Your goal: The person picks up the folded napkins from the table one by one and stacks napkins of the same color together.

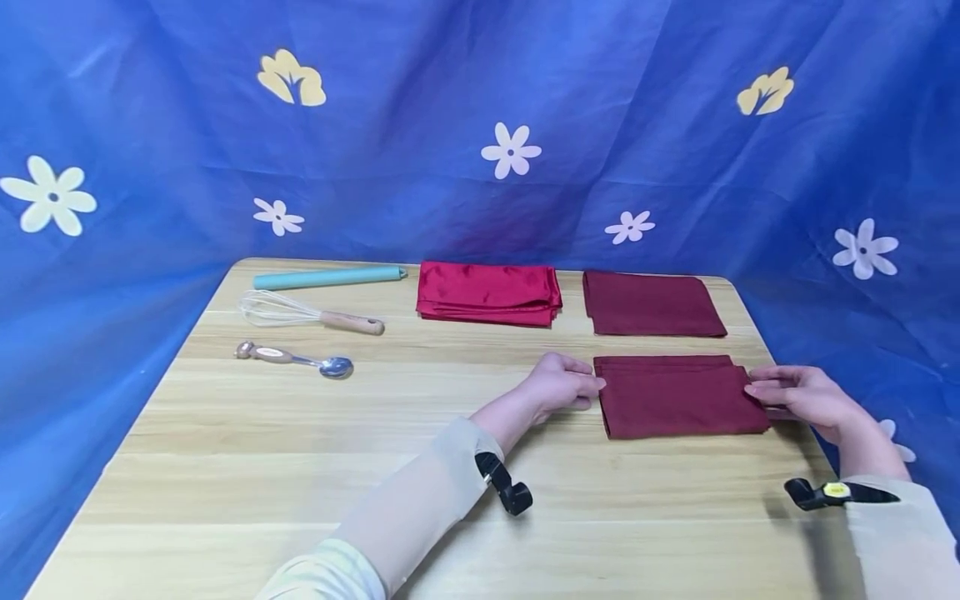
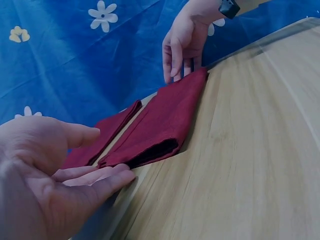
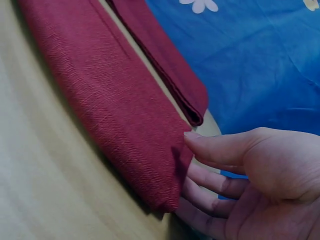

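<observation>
A folded maroon cloth (image 1: 678, 400) lies at the right of the table, with one hand at each short end. My left hand (image 1: 561, 385) is at its left end; in the left wrist view the fingers (image 2: 107, 180) reach out nearly straight beside the folded edge, the thumb held apart above. At the opposite end my right hand (image 1: 806, 400) has its thumb (image 3: 220, 147) at the cloth's corner, and its extended fingers lie along the edge, their tips partly hidden by the fabric. Just behind lies a second folded maroon cloth (image 1: 652, 306).
A shiny red folded cloth (image 1: 487, 292) sits at the back middle. On the left are a teal stick-like object (image 1: 330, 277), a whisk (image 1: 311, 313) with a wooden handle, and a spoon (image 1: 296, 358). A blue flowered curtain (image 1: 420, 167) hangs behind the wooden table (image 1: 300, 467).
</observation>
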### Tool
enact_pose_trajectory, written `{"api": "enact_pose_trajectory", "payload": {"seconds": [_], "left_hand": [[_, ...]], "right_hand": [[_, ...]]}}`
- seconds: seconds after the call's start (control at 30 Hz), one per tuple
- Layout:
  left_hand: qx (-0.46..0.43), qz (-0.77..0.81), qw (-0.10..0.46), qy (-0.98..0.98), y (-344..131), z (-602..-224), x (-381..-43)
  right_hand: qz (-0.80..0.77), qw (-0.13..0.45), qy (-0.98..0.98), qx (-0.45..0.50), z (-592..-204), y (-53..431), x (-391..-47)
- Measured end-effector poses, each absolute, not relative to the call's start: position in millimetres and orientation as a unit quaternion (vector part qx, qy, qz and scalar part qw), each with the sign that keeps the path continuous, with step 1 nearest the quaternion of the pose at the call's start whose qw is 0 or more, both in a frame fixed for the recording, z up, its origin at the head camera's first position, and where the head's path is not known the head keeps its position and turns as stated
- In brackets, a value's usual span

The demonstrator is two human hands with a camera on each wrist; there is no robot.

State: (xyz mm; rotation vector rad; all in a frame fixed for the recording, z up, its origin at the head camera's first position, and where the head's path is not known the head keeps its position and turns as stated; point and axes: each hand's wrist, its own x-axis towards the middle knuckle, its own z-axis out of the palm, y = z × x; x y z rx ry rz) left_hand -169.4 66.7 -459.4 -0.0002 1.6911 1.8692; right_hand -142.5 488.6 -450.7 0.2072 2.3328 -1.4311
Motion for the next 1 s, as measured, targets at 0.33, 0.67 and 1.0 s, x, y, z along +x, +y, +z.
{"api": "enact_pose_trajectory", "payload": {"seconds": [0.33,0.67,1.0], "left_hand": [[-0.039,0.752,0.329,0.569,84,-463,-170],[0.014,0.687,0.3,0.662,98,-459,-166],[0.057,0.675,0.282,0.68,97,-457,-161]], "right_hand": [[-0.454,0.195,0.864,0.098,-458,483,-144],[-0.459,0.202,0.861,0.086,-457,477,-143],[-0.478,0.212,0.848,0.082,-450,476,-143]]}}
